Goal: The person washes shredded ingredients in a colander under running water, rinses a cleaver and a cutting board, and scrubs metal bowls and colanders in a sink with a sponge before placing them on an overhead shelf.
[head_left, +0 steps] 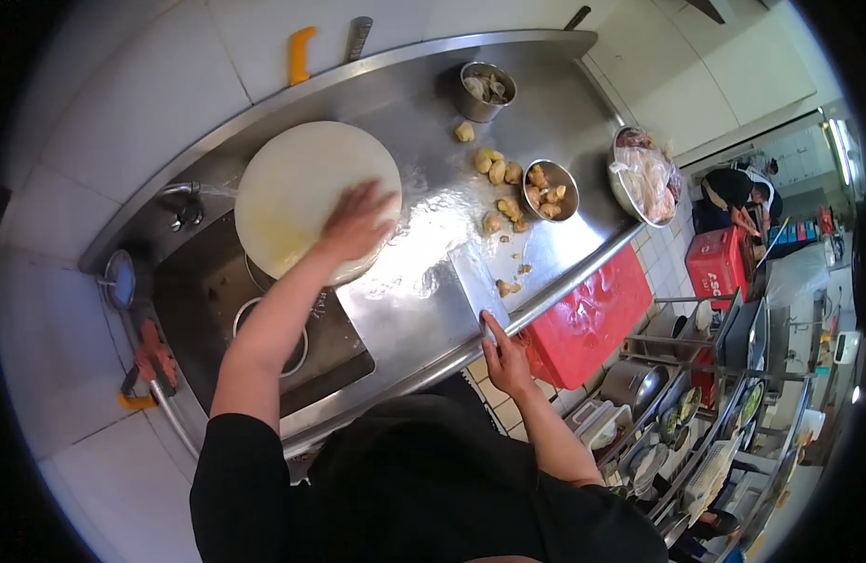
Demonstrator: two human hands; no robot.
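Left hand (358,225) spread flat on round board (302,183), over sink (217,310) at tabletop's (424,89) left end; yellowish patch not yet off, rubbing seemingly partway. Right hand (508,364) closed round handle of cleaver (472,281), front edge. Ginger (497,172) part in bowl (566,175), part loose.

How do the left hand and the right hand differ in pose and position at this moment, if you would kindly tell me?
The left hand is open, palm down on the round white board, while the right hand is curled around the handle of a knife. The left hand is well in over the board; the right hand is by the near edge of the metal counter. Both are bare.
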